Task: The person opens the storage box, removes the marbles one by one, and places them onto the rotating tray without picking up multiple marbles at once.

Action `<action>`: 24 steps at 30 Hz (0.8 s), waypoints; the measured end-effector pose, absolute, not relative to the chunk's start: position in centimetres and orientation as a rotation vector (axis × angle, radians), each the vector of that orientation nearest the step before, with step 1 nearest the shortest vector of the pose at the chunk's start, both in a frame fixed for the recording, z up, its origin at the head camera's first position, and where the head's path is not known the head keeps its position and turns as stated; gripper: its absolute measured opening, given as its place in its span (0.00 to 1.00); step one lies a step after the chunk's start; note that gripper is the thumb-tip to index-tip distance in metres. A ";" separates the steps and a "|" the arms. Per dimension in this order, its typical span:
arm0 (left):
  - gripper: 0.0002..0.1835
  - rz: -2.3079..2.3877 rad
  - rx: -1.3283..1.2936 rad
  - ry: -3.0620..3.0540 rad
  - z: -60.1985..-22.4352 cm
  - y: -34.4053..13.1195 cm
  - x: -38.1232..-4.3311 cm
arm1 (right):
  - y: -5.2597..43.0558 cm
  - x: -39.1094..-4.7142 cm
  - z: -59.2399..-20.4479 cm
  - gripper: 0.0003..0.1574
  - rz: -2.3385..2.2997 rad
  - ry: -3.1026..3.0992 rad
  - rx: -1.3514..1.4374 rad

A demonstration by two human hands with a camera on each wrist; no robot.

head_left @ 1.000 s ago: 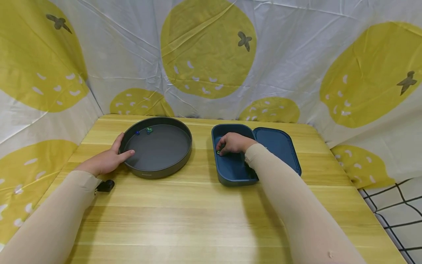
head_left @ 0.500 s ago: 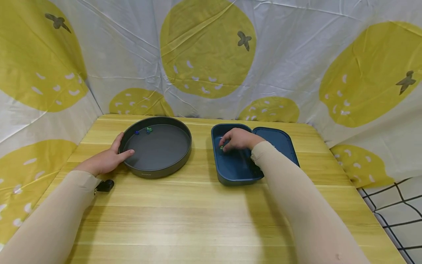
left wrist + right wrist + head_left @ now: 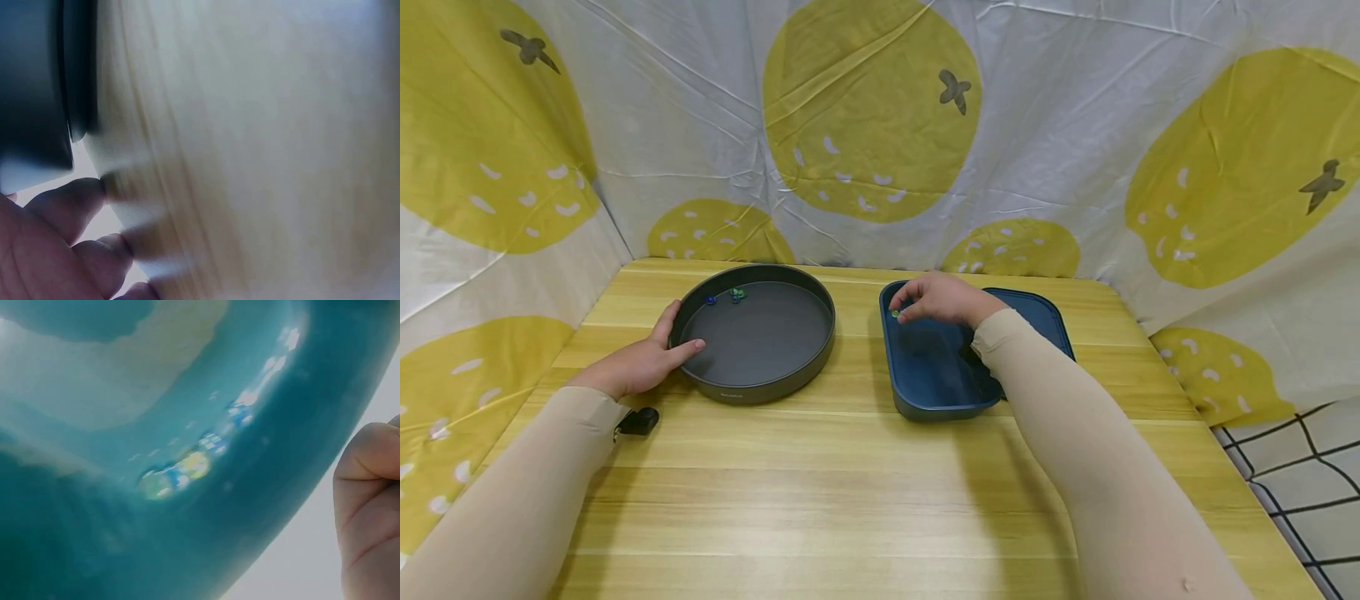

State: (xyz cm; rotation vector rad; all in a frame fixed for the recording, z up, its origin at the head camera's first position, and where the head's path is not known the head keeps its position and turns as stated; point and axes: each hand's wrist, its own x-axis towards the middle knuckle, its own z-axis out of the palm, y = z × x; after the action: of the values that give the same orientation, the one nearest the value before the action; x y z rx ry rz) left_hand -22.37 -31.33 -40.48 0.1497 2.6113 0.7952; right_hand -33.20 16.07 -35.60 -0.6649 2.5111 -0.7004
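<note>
Glass-smooth green bead [image 3: 896, 314] pinched in right hand [image 3: 942, 299] above box [image 3: 925, 392] — light, slippery; left hand [image 3: 638, 364] flat against pan [image 3: 760, 385].

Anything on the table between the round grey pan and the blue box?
No. In the head view, only bare wooden table shows between the round grey pan and the blue box; they stand apart, with nothing lying in that strip.
</note>
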 end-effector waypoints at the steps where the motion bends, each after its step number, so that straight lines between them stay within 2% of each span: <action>1: 0.57 0.796 0.150 2.611 -40.5 -31.3 -22.4 | 15.8 -33.2 -35.4 0.19 -0.705 2.514 -0.661; 17: 0.56 0.801 0.152 2.626 -40.8 -31.5 -22.5 | 9.9 -31.8 -33.4 0.17 -0.734 2.530 -0.754; 24: 0.56 0.792 0.155 2.631 -40.9 -31.6 -22.7 | 7.9 -31.6 -33.1 0.20 -0.731 2.524 -0.827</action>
State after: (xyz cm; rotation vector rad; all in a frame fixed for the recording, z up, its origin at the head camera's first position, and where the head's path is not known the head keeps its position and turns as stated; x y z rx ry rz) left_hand -22.75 -31.59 -40.90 0.1548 2.6308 0.7920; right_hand -31.60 7.94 -33.05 -0.8268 2.5245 -0.7306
